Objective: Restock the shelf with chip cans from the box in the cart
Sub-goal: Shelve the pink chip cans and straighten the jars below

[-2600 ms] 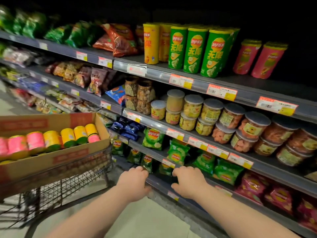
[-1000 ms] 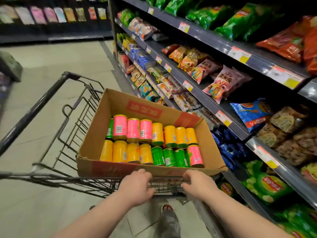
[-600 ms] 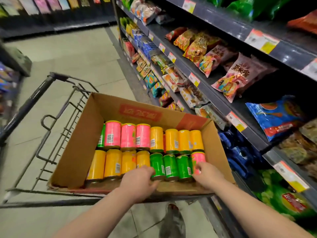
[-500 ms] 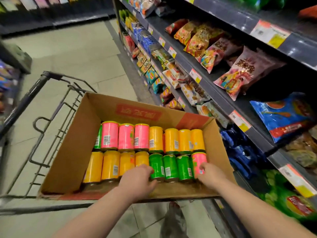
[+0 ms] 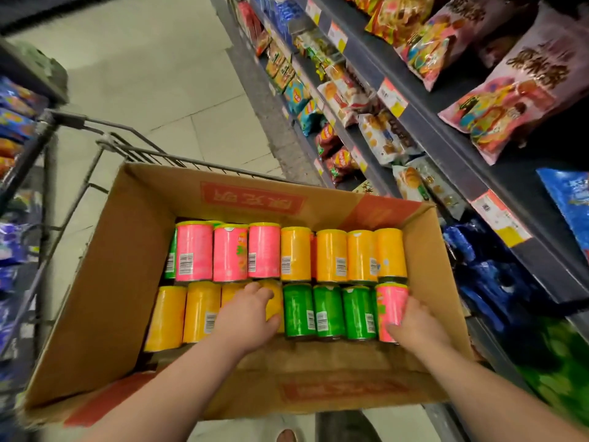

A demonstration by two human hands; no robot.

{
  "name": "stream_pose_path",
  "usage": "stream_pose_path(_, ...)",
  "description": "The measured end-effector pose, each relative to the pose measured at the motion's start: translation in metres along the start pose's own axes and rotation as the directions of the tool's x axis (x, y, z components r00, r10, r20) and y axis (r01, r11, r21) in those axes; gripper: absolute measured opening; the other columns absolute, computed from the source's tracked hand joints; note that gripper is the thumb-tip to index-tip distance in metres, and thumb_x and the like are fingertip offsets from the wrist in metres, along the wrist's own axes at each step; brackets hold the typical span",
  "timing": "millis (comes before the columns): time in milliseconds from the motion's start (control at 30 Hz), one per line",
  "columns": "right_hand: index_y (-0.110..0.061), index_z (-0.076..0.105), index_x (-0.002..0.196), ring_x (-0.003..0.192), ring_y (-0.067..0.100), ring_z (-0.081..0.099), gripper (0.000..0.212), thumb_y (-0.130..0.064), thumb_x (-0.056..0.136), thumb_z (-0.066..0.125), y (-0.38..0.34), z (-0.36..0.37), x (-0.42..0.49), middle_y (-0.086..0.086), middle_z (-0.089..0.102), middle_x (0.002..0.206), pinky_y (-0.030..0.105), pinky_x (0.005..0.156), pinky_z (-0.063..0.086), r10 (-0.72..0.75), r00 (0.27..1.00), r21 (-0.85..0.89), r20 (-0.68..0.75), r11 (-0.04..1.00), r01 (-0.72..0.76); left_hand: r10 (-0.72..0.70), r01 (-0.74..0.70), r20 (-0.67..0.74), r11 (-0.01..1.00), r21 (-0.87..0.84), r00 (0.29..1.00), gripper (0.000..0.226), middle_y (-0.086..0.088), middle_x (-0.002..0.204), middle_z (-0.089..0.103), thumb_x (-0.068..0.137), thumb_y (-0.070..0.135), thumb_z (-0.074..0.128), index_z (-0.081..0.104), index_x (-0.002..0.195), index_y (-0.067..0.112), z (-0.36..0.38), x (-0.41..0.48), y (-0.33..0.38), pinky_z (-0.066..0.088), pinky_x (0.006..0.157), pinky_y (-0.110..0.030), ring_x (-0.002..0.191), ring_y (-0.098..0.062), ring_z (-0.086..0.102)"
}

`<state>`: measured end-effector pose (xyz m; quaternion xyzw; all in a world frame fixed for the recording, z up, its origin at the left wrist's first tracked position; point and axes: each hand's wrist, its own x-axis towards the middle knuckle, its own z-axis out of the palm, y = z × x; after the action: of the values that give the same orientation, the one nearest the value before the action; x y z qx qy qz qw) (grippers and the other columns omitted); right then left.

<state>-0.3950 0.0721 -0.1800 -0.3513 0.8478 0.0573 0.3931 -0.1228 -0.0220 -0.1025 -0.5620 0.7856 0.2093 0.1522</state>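
The cardboard box [image 5: 95,282] sat in the wire cart [image 5: 153,154], just beside the shelf [image 5: 446,148]. Its far wall carried a red panel [image 5: 253,202] with printed characters, seen upside down and not legible. All chip cans lay on their sides in two rows. No brand name could be read on them; white barcode labels [image 5: 185,264] showed on most.

Far row: one green can [image 5: 171,260], largely hidden at the left end; three pink cans [image 5: 230,253]; four yellow cans [image 5: 331,255].

Near row: four more yellow, then three green cans [image 5: 328,311], then one pink can [image 5: 390,301] at the right end.

The left hand [image 5: 247,317] lay over the third and fourth yellow of the near row, fingers curled over the far end and thumb against the side of a yellow can [image 5: 276,301]. The right hand [image 5: 417,327] gripped the pink can, thumb on its near end, fingers wrapped round its right side.

The shelf edges bore orange-and-yellow price labels [image 5: 392,97], print too small to read. Pink bags [image 5: 526,106] above showed large dark characters.
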Motion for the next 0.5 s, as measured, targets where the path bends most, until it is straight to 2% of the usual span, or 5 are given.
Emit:
stream_pose_path(167, -0.009, 0.027, 0.138, 0.115, 0.034, 0.055, 0.084, -0.050, 0.078, 0.070, -0.003, 0.010, 0.017, 0.015, 0.046, 0.132, 0.040, 0.088, 0.047, 0.054, 0.999, 0.062, 0.006, 0.997, -0.054, -0.070, 0.067, -0.096, 0.997, -0.038, 0.993, 0.041, -0.004, 0.123, 0.051, 0.086, 0.039, 0.058, 0.055, 0.120, 0.017, -0.003, 0.020, -0.012, 0.047, 0.087, -0.037, 0.115, -0.026, 0.051)
stream_pose_path(267, -0.010, 0.025, 0.138, 0.114, 0.034, 0.055, 0.091, -0.055, 0.074, 0.071, -0.006, 0.016, 0.022, 0.015, 0.047, 0.131, 0.040, 0.084, 0.047, 0.074, 0.997, 0.065, -0.008, 0.995, -0.073, -0.116, 0.105, -0.171, 0.992, -0.071, 0.978, 0.044, -0.005, 0.130, 0.051, 0.085, 0.035, 0.061, 0.056, 0.124, 0.015, -0.008, 0.026, -0.016, 0.046, 0.088, -0.037, 0.119, -0.027, 0.049)
stream_pose_path(333, -0.010, 0.024, 0.138, 0.114, 0.034, 0.055, 0.090, -0.053, 0.075, 0.072, -0.008, 0.018, 0.024, 0.015, 0.047, 0.131, 0.040, 0.084, 0.047, 0.082, 0.997, 0.058, -0.004, 0.995, -0.081, -0.128, 0.110, -0.215, 0.990, -0.093, 0.968, 0.047, -0.006, 0.132, 0.051, 0.084, 0.031, 0.063, 0.056, 0.126, 0.013, -0.011, 0.029, -0.022, 0.045, 0.090, -0.038, 0.120, -0.029, 0.048)
stream_pose_path(500, -0.011, 0.032, 0.132, 0.115, 0.035, 0.054, 0.074, -0.042, 0.077, 0.071, -0.008, 0.019, 0.026, 0.015, 0.047, 0.127, 0.040, 0.091, 0.046, 0.061, 0.997, 0.056, 0.056, 0.996, -0.065, -0.142, 0.113, -0.330, 0.988, -0.105, 0.933, 0.044, -0.016, 0.116, 0.058, 0.076, 0.024, 0.069, 0.063, 0.116, 0.004, -0.016, 0.034, -0.042, 0.046, 0.088, -0.045, 0.107, -0.037, 0.054)
